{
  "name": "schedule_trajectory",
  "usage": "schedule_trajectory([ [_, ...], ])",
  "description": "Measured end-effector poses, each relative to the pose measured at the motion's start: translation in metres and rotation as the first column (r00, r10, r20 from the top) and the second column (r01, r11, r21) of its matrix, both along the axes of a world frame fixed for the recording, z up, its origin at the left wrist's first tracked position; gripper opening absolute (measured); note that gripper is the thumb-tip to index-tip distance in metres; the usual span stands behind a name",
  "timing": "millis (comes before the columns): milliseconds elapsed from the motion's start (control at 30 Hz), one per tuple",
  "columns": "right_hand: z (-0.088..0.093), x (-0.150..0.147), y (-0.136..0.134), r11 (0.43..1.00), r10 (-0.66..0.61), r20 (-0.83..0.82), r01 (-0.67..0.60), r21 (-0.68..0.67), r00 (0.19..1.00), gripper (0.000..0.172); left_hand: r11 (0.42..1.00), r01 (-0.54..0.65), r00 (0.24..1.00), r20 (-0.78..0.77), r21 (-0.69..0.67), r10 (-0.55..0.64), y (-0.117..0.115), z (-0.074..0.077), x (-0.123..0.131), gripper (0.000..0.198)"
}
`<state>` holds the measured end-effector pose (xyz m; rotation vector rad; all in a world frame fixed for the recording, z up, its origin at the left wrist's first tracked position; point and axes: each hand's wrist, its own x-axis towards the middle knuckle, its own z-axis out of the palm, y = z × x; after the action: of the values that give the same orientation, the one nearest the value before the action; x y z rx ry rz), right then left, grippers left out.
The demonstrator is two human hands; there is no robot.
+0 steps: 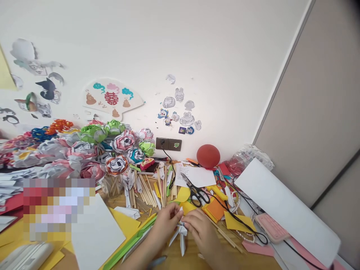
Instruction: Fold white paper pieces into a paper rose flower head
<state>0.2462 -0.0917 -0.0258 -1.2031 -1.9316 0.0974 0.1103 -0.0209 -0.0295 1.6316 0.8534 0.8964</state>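
1. The folded white paper piece (182, 229) sits between my two hands, neither clearly nearer; its longest strip points back toward me, above the wooden surface (164, 245).
2. My left hand (168, 220) has its grip pinched, thumb against finger, at the piece's upper end.
3. My right hand (199, 227) pinches there too, its fingertips close beside the left's.
4. Counted: one folded piece in hand, one pair of black-handled scissors (192, 186), one red balloon (208, 156), one pink keypad (271, 227); wooden sticks (146, 190) overlap too much to count.

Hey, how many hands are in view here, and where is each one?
2: the left hand and the right hand, side by side at the near edge of the desk, both on the folded white paper. No others show.
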Motion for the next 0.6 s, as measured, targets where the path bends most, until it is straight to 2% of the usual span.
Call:
schedule_trajectory([
  [133, 0.0002, -0.0025, -0.0021, 0.998, 0.020, 0.092, -0.026, 0.062, 0.996, 0.028, 0.999, -0.031, 0.999, -0.020, 0.019, 0.032, 0.0014, -0.0024, 0.0003, 0.020],
  [300, 0.0029, -0.0024, -0.0045, 0.999, 0.010, 0.036, -0.009, -0.033, 0.999, 0.024, 0.997, -0.049, 0.998, -0.023, 0.056, 0.051, 0.0017, -0.0008, -0.0003, 0.019],
  [500, 0.0045, -0.0076, -0.0062, 0.992, 0.072, 0.077, -0.064, -0.105, 0.994, 0.037, 0.996, -0.087, 0.995, -0.048, 0.031, 0.088, 0.0069, -0.0048, -0.0041, 0.017],
  [600, 0.0029, -0.0072, -0.0062, 0.990, 0.053, 0.024, -0.049, -0.131, 0.998, 0.031, 0.993, -0.113, 0.992, -0.044, 0.027, 0.114, 0.0086, -0.0058, -0.0051, 0.017],
])
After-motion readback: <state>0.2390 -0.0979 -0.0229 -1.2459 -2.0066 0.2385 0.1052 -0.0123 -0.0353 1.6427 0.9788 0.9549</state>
